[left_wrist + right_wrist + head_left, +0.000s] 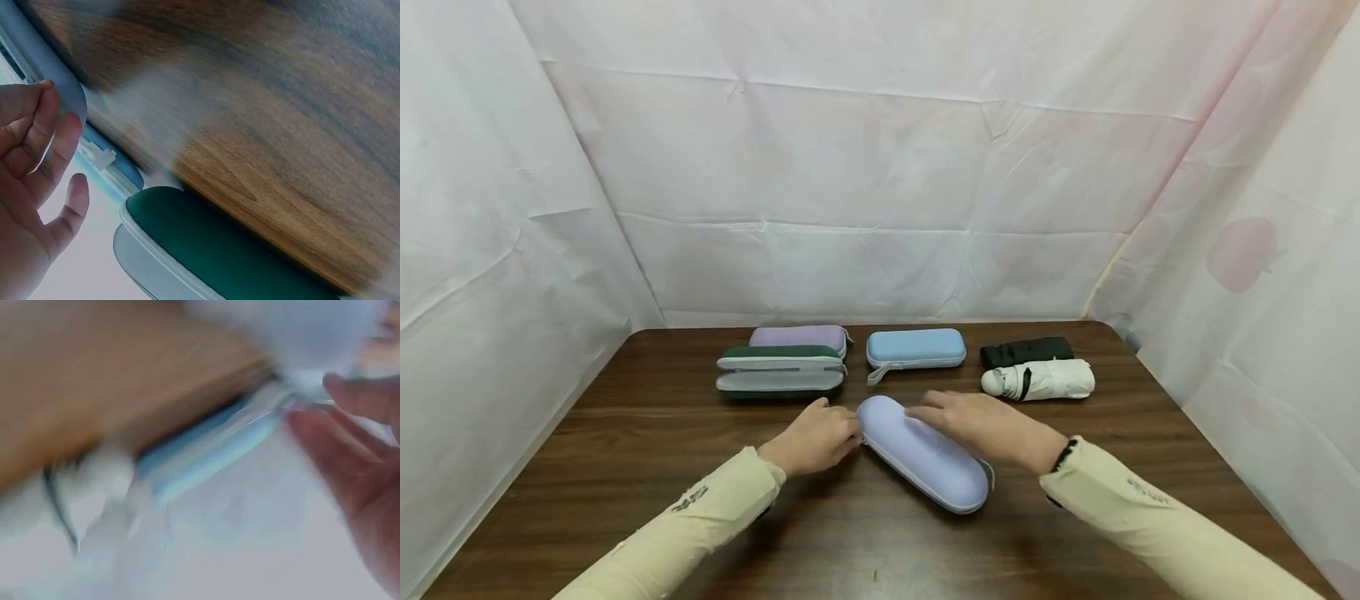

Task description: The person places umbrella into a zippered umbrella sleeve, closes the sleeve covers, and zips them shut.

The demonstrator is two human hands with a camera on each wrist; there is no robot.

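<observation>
A lavender hard-shell case (pixel 925 454) lies slantwise on the table, its lid down and its zipper seam along the near side. At its far left end, my left hand (pixel 820 435) pinches the zipper pull between thumb and index finger; the left wrist view shows these fingertips (pixel 45 87) against the seam. My right hand (pixel 981 423) reaches over the case from the right, its fairly straight fingers at the top of the shell near the far end. Blur in the right wrist view hides the exact contact of the right hand (pixel 362 450).
Behind stand an unzipped green case (pixel 781 395) with its mouth gaping, a purple case (pixel 797 336) and a light blue case (pixel 917 346). A black folded umbrella (pixel 1037 350) and a white folded umbrella (pixel 1060 380) lie at the back right. Cloth walls (pixel 865 167) border the table.
</observation>
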